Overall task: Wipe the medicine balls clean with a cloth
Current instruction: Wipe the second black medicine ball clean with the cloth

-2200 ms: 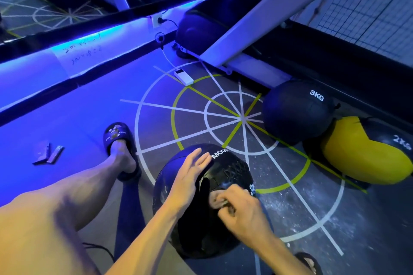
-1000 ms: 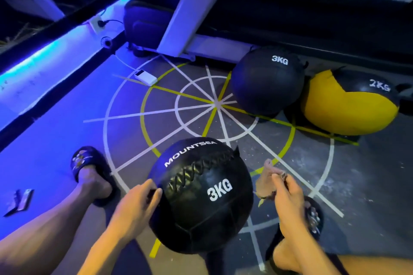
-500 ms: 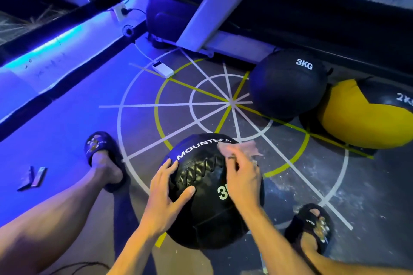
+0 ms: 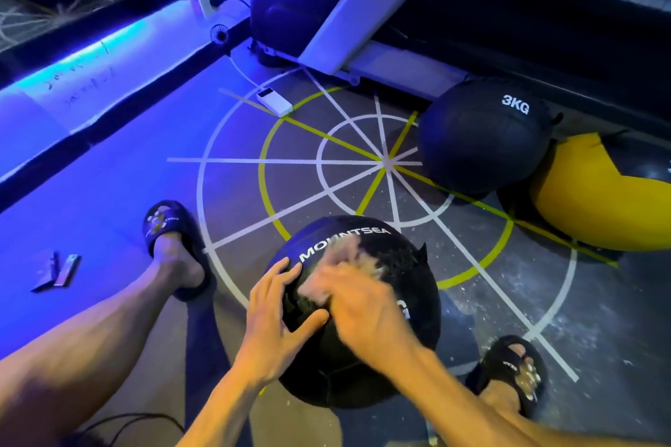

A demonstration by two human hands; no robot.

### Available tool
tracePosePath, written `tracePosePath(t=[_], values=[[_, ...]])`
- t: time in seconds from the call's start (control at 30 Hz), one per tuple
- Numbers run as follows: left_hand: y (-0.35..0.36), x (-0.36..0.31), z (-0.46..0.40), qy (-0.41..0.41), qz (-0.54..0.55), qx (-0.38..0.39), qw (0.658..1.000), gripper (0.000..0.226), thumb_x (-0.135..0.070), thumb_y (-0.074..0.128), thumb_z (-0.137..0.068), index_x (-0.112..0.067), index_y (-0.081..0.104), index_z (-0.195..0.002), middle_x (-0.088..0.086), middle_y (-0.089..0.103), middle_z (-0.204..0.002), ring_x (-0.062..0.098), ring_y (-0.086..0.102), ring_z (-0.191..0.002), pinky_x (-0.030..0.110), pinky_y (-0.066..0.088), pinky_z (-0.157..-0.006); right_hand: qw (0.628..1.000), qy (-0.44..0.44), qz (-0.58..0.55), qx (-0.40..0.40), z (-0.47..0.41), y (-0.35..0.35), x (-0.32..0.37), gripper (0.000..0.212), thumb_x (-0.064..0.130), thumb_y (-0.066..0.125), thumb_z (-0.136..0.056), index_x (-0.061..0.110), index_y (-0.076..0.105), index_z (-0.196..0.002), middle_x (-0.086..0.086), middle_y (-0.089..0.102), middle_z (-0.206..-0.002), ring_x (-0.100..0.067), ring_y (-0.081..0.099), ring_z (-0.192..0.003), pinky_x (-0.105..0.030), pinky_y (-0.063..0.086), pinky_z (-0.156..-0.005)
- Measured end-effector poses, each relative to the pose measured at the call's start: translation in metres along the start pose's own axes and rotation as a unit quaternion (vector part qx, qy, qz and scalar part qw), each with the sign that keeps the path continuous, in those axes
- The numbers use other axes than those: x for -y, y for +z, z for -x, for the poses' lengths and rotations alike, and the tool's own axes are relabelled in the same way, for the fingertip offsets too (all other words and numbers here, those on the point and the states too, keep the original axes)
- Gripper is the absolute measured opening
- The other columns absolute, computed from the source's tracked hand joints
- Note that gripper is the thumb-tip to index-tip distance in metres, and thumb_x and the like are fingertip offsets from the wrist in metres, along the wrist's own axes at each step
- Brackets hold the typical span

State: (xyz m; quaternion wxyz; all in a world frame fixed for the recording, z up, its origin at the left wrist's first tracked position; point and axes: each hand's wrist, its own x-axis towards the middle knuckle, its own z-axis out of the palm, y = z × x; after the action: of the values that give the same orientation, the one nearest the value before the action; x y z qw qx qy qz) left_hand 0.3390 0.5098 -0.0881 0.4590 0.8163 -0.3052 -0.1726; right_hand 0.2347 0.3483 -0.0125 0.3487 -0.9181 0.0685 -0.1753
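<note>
My right hand (image 4: 366, 305) has swept the cloth (image 4: 348, 258) leftward across the ball (image 4: 417, 276) at 6 o'clock between my feet; it's blurred, grip unclear. Left hand (image 4: 279, 316) rests spread, steadying. Mid-wipe; next I'd roll it. Two more balls (image 4: 483, 134) wait at 2 o'clock, nothing blocking.

Black medicine ball (image 4: 366, 366), pale cloth (image 4: 357, 256); yellow-and-black ball (image 4: 595, 203) beyond.

Floor (image 4: 145, 174), line-marked, carries three medicine balls: one (image 4: 363, 366) under the fingers (image 4: 287, 270), two (image 4: 483, 141) (image 4: 595, 200) well beyond them.
</note>
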Motion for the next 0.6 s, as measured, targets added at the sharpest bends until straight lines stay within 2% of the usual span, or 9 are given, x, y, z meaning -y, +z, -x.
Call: tracePosePath(t=[0.03,0.1,0.2,0.27,0.3,0.37,0.47,0.53,0.6], values=[[-0.002,0.002,0.001,0.000,0.001,0.006,1.000,0.081,-0.078,0.068,-0.073,-0.049,0.041,-0.143,-0.032,0.028,-0.155,0.003,0.026,-0.148,0.033,0.026,-0.118,0.998,-0.036,0.020,0.041,0.002,0.004,0.004,0.032,0.008,0.048,-0.090,0.019,0.071,-0.110,0.002,0.073,-0.106,-0.021,0.067,-0.099,-0.037,0.055,-0.087],[-0.005,0.005,0.003,-0.010,0.015,0.016,1.000,0.082,-0.079,0.068,-0.072,-0.050,0.041,-0.143,-0.033,0.027,-0.154,0.003,0.025,-0.147,0.035,0.028,-0.118,0.999,-0.024,0.024,0.040,-0.004,-0.008,-0.011,0.034,0.005,0.046,-0.094,0.019,0.072,-0.111,0.001,0.072,-0.110,-0.017,0.067,-0.101,-0.033,0.054,-0.087],[-0.009,0.006,0.004,-0.021,0.022,0.017,0.999,0.085,-0.087,0.065,-0.069,-0.050,0.041,-0.142,-0.034,0.026,-0.154,0.003,0.023,-0.147,0.039,0.029,-0.120,0.981,0.174,0.052,-0.061,-0.007,-0.038,-0.057,0.035,0.001,0.057,-0.097,0.029,0.075,-0.108,0.002,0.075,-0.097,-0.002,0.064,-0.071,-0.021,0.051,-0.066],[-0.009,0.006,0.001,-0.025,0.022,0.014,0.999,0.084,-0.089,0.064,-0.068,-0.053,0.040,-0.140,-0.034,0.026,-0.154,0.003,0.023,-0.147,0.039,0.029,-0.120,0.950,0.273,0.072,-0.130,-0.007,-0.043,-0.073,0.032,0.006,0.063,-0.096,0.034,0.073,-0.105,0.004,0.075,-0.086,-0.007,0.064,-0.063,-0.036,0.056,-0.063],[-0.008,0.004,-0.001,-0.025,0.021,0.012,0.999,0.083,-0.089,0.063,-0.068,-0.054,0.040,-0.139,-0.033,0.026,-0.154,0.004,0.024,-0.146,0.039,0.029,-0.119,0.948,0.273,0.068,-0.150,-0.007,-0.038,-0.064,0.032,0.006,0.063,-0.095,0.034,0.073,-0.105,0.005,0.075,-0.088,-0.012,0.066,-0.065,-0.042,0.058,-0.065],[-0.005,0.002,-0.004,-0.016,0.026,0.008,0.999,0.081,-0.088,0.063,-0.069,-0.054,0.040,-0.139,-0.031,0.028,-0.155,0.006,0.026,-0.146,0.038,0.028,-0.118,0.979,0.159,0.021,-0.130,-0.005,-0.013,-0.030,0.034,0.001,0.056,-0.092,0.026,0.075,-0.106,0.006,0.074,-0.099,-0.012,0.069,-0.080,-0.038,0.060,-0.074],[-0.007,0.011,-0.002,-0.007,0.030,0.013,0.999,0.079,-0.075,0.068,-0.073,-0.045,0.042,-0.142,-0.030,0.028,-0.156,0.005,0.027,-0.146,0.040,0.028,-0.120,0.997,-0.032,0.029,0.064,0.019,0.026,0.020,0.029,0.002,0.054,-0.092,0.020,0.070,-0.106,0.001,0.068,-0.095,-0.022,0.062,-0.086,-0.040,0.057,-0.078],[-0.014,0.014,0.002,-0.010,0.041,0.021,0.999,0.080,-0.073,0.067,-0.072,-0.049,0.039,-0.142,-0.029,0.026,-0.156,0.000,0.024,-0.145,0.037,0.028,-0.119,0.994,-0.081,0.019,0.076,0.030,0.024,0.016,0.031,0.002,0.056,-0.093,0.023,0.066,-0.114,0.003,0.069,-0.100,-0.023,0.062,-0.086,-0.036,0.056,-0.076],[-0.018,0.013,0.000,-0.004,0.030,0.018,0.999,0.080,-0.084,0.065,-0.070,-0.060,0.035,-0.140,-0.028,0.027,-0.156,0.001,0.026,-0.144,0.029,0.028,-0.116,0.995,-0.094,0.005,0.027,0.027,0.010,-0.002,0.031,0.002,0.051,-0.096,0.020,0.068,-0.115,0.005,0.070,-0.114,-0.017,0.066,-0.100,-0.031,0.055,-0.088]])
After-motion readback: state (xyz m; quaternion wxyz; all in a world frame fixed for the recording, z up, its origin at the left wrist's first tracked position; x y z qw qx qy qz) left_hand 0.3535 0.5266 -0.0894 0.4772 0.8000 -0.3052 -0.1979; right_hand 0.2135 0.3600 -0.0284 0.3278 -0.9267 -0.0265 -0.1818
